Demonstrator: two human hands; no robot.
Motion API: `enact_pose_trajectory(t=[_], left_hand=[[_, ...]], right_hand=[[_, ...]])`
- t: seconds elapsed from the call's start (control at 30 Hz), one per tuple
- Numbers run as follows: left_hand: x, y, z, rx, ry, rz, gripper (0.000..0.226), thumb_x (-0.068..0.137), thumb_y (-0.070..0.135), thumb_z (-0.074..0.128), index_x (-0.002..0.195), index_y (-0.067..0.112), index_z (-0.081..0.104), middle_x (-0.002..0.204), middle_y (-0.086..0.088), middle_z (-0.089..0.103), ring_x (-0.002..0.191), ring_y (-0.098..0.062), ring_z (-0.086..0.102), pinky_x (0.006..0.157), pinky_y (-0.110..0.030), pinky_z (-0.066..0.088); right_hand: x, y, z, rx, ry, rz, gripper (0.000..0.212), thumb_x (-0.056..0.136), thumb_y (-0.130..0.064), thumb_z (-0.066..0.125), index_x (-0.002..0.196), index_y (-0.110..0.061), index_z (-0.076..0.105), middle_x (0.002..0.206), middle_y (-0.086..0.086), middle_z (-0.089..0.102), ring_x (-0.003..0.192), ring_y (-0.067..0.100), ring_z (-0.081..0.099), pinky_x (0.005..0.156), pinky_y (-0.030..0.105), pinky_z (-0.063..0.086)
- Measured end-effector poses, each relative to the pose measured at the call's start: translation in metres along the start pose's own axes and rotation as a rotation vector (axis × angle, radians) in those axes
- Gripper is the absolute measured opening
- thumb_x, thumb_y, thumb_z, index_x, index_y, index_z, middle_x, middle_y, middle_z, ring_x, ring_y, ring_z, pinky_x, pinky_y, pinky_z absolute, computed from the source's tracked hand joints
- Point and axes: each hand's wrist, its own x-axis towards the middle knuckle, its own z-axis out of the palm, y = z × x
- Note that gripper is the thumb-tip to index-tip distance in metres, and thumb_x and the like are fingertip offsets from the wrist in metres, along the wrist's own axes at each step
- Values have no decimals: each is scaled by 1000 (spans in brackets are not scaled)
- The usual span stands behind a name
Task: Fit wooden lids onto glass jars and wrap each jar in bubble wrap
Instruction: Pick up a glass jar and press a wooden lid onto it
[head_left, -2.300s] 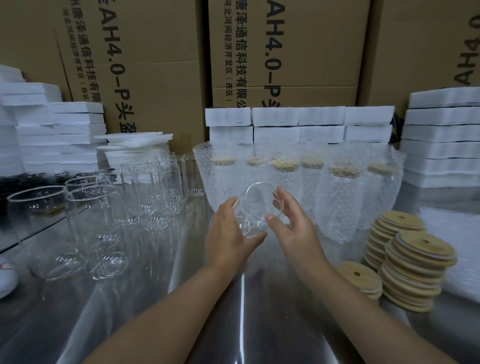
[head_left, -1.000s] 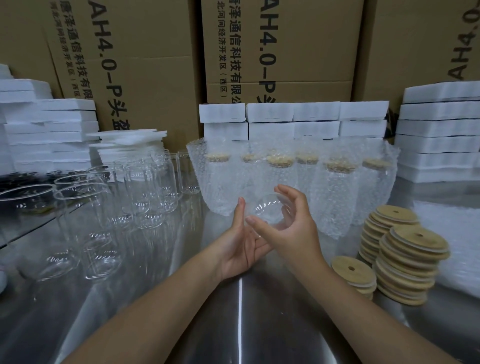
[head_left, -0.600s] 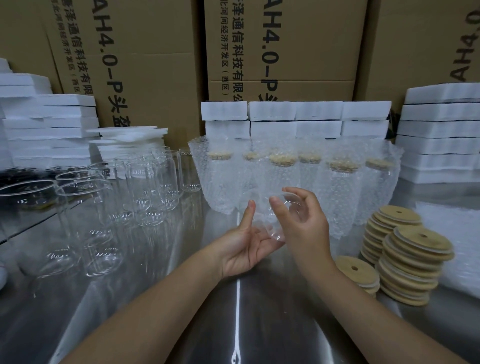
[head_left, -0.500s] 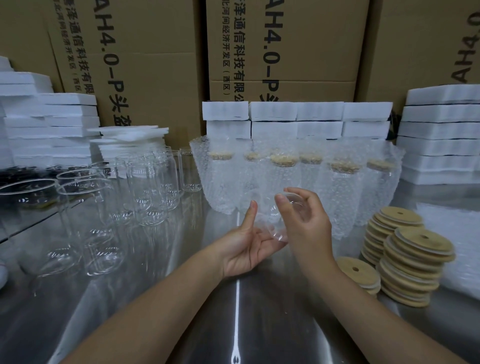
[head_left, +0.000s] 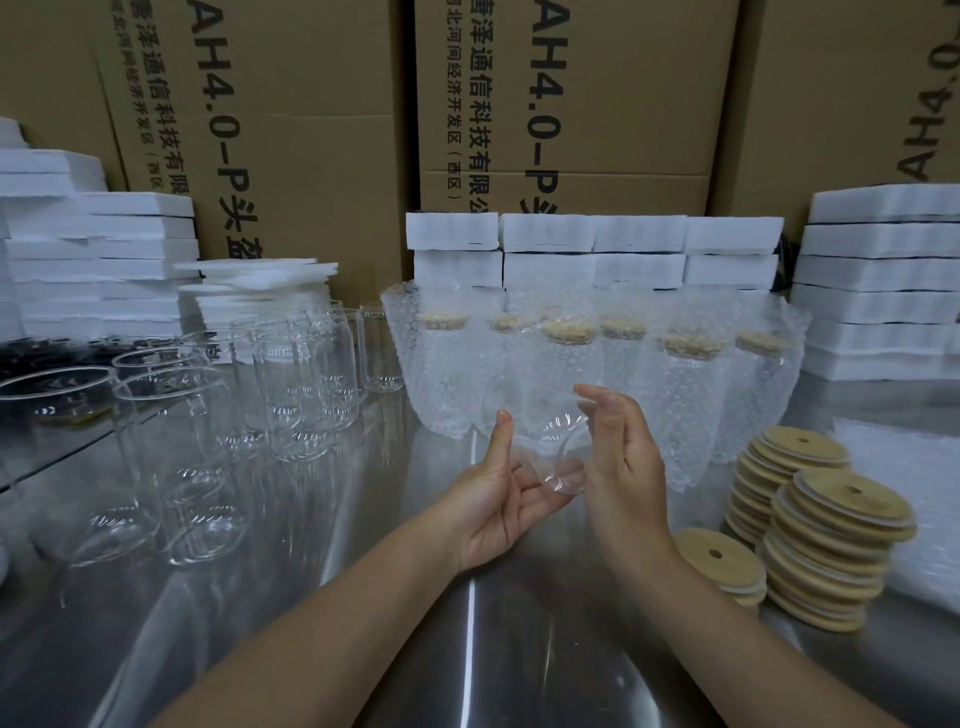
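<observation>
lids (head_left: 841, 519) tan | foam blks (head_left: 592, 234) wht | boxes (head_left: 597, 104) brn, blk txt | jar (head_left: 553, 441) clr
</observation>
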Motion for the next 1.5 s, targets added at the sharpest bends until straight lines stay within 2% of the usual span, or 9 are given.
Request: enact_pose_trajectory(t=[0.2,0.33,0.43,0.53,0.63,0.9,0.97,1.13,1.5], left_hand=[[2,-3,3,-1,56,106,97,68,66,47,146,12,29,110,-11,73,94,-24,72,72,-29,59],[4,-2,4,30,139,144,44,79,65,46,109,33,51,104,-3,74,86,-18,73,61,-31,59],[3,0,4,-11,169,120,37,97,54,37,125,32,49,124,-8,65,83,-18,70,55,-32,56],[-1,1,4,20,166,162,41,83,64,48,116,41,54,115,4,70,92,-19,71,56,-30,56],[-5,0,6,187,160,245,84,56,70,70,132,49,42,128,13,58,107,-15,66,61,-28,57],[-1,-6,5,348,121,239,83,65,57,73,140,48,39,114,16,65,111,-10,64,69,-39,61],[-2,-6,3,385,112,249,79,69,56,70,141,47,40,110,16,67,107,-10,67,54,-27,55],[-3,-1,-5,483,97,279,88,67,62,72,145,33,43,91,16,74,86,-9,72,66,-25,56],[-1,-1,-1,328,13,132,62,83,54,60,140,35,43,102,-10,73,96,-29,70,76,-34,55]], right_hand=[[3,2,1,121,30,62,13,98,-31,41,106,-38,50,115,-12,62,113,3,57,93,26,44],[3,2,2,112,-35,90,21,95,-22,49,113,-34,47,126,-11,54,122,7,51,104,34,41],[0,4,4,17,-117,67,37,94,-7,52,122,-29,43,128,-13,49,121,2,48,97,16,42],[-5,5,6,-92,-204,6,44,93,-11,55,122,-42,43,127,-19,44,117,-13,40,91,6,38],[-7,4,8,-134,-233,-50,45,95,-18,54,117,-54,39,133,-20,38,122,-16,34,98,16,35],[-1,3,4,-17,-159,-42,41,101,-24,40,126,-54,29,139,-20,31,108,-35,30,73,-8,34],[1,2,2,13,-165,-22,41,100,-29,40,124,-61,27,139,-22,31,117,-21,38,75,-2,39],[7,5,-2,50,-169,79,35,97,-41,43,120,-63,29,135,-11,42,122,12,51,98,29,41],[20,15,-4,260,-157,303,47,89,-46,53,132,-48,34,107,-10,60,84,5,70,57,17,52]])
